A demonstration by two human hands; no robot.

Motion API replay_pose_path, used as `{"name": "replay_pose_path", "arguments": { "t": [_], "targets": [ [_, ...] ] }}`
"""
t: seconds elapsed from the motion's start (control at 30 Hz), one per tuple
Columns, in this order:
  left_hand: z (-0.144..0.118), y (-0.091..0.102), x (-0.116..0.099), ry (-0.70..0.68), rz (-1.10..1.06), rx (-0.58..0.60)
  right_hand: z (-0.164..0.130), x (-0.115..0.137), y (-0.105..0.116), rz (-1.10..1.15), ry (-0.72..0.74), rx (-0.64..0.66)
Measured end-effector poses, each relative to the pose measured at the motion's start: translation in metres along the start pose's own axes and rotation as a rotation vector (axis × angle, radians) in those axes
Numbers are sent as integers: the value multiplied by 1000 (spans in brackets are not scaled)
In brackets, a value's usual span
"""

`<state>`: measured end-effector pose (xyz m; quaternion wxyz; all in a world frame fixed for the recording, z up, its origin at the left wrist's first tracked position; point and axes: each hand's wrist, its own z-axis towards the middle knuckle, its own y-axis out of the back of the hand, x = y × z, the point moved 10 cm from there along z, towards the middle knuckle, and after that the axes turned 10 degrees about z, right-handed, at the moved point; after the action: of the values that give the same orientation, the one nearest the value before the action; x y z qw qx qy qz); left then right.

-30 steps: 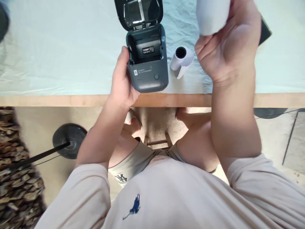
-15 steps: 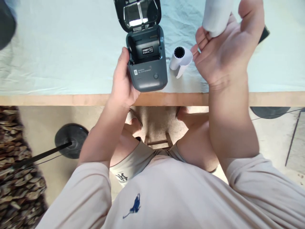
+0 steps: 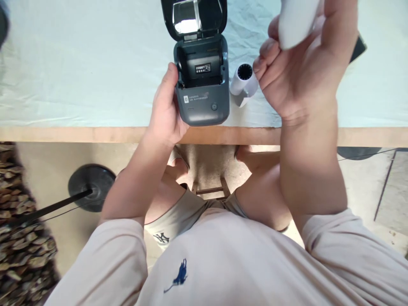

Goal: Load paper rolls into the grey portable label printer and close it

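My left hand [image 3: 165,106] is closed around the left side of a dark grey label printer [image 3: 204,104], with the thumb along its edge. The printer's lid [image 3: 197,19] is flipped up, and its roll compartment holds no roll, only a small printed sticker inside. In my right hand [image 3: 299,80], palm up with fingers curled, is a white paper roll [image 3: 296,23], cut off by the top edge of the view. Between the printer and that hand, a second white roll [image 3: 237,85] with a black toothed core stands on the cloth, its loose end partly unwound.
A pale blue cloth [image 3: 79,63] covers the table, whose wooden front edge [image 3: 79,134] runs across the view. Behind my right wrist lies a dark flat object [image 3: 358,49]. Below are a black round stand base [image 3: 91,187] and stacked firewood [image 3: 25,250].
My right hand has turned and curled its fingers more around the white roll, tilting it. The printer in my left hand appears slightly further right, as the whole view shifts a little.
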<state>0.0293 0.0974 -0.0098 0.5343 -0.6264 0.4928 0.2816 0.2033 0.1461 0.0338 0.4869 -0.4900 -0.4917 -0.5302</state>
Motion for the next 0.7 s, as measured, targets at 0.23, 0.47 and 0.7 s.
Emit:
{"name": "replay_pose_path", "arguments": {
  "t": [0.23,0.47,0.7],
  "targets": [
    [-2,1,-3,-59,6,16,-12,7,-9,190,-110,29],
    [-4,-1,-4,-68,48,30,-28,13,-30,580,-158,38],
    [-6,2,6,76,0,7,-31,41,-35,339,189,96]
  ]
}}
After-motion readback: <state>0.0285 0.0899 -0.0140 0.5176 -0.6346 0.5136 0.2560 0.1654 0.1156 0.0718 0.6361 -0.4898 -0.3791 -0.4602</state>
